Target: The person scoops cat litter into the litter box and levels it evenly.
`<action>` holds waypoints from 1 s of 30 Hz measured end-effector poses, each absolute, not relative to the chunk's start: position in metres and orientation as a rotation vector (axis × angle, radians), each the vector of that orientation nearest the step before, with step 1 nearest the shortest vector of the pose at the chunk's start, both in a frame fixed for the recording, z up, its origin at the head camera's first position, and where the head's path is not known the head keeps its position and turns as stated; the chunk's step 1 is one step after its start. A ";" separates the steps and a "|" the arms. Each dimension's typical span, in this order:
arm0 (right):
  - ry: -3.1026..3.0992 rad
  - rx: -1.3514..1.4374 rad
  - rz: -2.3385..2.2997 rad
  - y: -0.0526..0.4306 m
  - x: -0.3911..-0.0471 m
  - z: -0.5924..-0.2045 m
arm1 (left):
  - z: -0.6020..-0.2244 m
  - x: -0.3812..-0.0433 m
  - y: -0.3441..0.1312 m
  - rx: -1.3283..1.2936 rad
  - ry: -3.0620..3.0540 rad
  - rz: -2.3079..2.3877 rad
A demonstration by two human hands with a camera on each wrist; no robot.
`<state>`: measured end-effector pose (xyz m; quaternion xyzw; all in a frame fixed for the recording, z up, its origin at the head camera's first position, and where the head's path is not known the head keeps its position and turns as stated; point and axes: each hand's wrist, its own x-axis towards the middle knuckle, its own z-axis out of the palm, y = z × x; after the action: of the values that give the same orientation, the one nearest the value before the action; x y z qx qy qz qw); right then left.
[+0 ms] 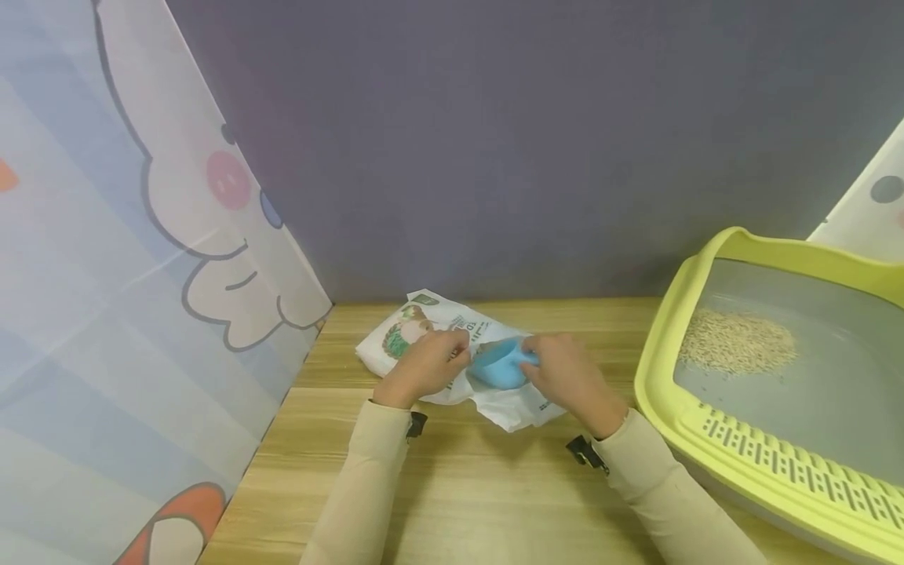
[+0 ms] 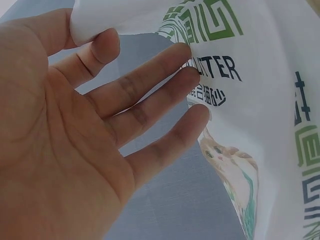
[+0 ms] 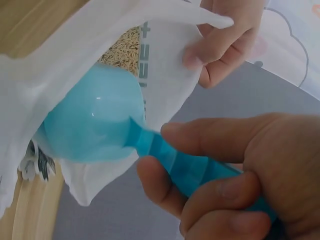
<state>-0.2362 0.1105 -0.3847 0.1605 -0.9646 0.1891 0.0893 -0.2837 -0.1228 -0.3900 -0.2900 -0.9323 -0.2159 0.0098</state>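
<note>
A white plastic bag of cat litter (image 1: 462, 323), printed with green and dark lettering, lies on the table with its torn mouth toward me. My left hand (image 1: 431, 365) pinches the edge of that mouth between thumb and forefinger; the other fingers (image 2: 150, 97) are nearly straight against the bag's printed side. With my right hand (image 1: 570, 377) I grip the handle of a light blue scoop (image 1: 500, 366), fingers curled round it. The scoop's bowl (image 3: 97, 112) is in the bag's opening, and tan pellets (image 3: 126, 47) show inside just beyond it. Whether the bowl holds pellets is hidden.
On the right stands a yellow-rimmed litter box (image 1: 653, 377) with a grey base and a slotted front ledge. A pile of tan pellets (image 1: 738, 343) lies in it. A grey panel (image 1: 494, 157) rises behind the wooden table (image 1: 480, 494), and a cartoon-printed sheet (image 1: 106, 275) borders the left.
</note>
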 end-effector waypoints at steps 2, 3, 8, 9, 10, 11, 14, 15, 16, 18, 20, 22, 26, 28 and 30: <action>-2.882 0.440 0.576 0.107 -0.237 -0.385 | -0.389 -0.283 -0.123 -0.911 -2.904 -0.670; -2.885 0.427 0.579 0.105 -0.238 -0.385 | -0.389 -0.283 -0.123 -0.911 -2.901 -0.666; -2.893 0.386 0.602 0.097 -0.241 -0.389 | -0.388 -0.281 -0.123 -0.905 -2.899 -0.663; -2.891 0.383 0.600 0.096 -0.242 -0.390 | -0.388 -0.281 -0.123 -0.902 -2.900 -0.664; -2.889 0.376 0.600 0.095 -0.242 -0.392 | -0.388 -0.281 -0.123 -0.902 -2.901 -0.664; -2.880 0.370 0.593 0.094 -0.243 -0.394 | -0.389 -0.281 -0.123 -0.902 -2.901 -0.663; -2.860 0.351 0.612 0.091 -0.245 -0.399 | -0.390 -0.280 -0.123 -0.902 -2.900 -0.663; -2.853 0.344 0.617 0.091 -0.245 -0.401 | -0.390 -0.281 -0.123 -0.902 -2.899 -0.661; -2.847 0.337 0.620 0.090 -0.246 -0.402 | -0.391 -0.281 -0.123 -0.902 -2.898 -0.662; -2.842 0.328 0.634 0.089 -0.247 -0.405 | -0.391 -0.281 -0.122 -0.898 -2.897 -0.667; -2.837 0.321 0.639 0.087 -0.248 -0.409 | -0.392 -0.282 -0.122 -0.894 -2.898 -0.671; -2.836 0.319 0.649 0.086 -0.250 -0.412 | -0.392 -0.282 -0.122 -0.892 -2.898 -0.675; -2.818 0.320 0.660 0.083 -0.252 -0.420 | -0.393 -0.282 -0.122 -0.891 -2.897 -0.676; -2.807 0.321 0.661 0.082 -0.253 -0.422 | -0.393 -0.282 -0.122 -0.893 -2.894 -0.679; -2.800 0.323 0.660 0.082 -0.254 -0.424 | -0.393 -0.282 -0.121 -0.898 -2.890 -0.684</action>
<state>-0.2536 0.0818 -0.4238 0.1106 -0.9599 0.2262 0.1231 -0.2822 -0.1214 -0.3932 -0.2895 -0.9313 -0.2204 0.0196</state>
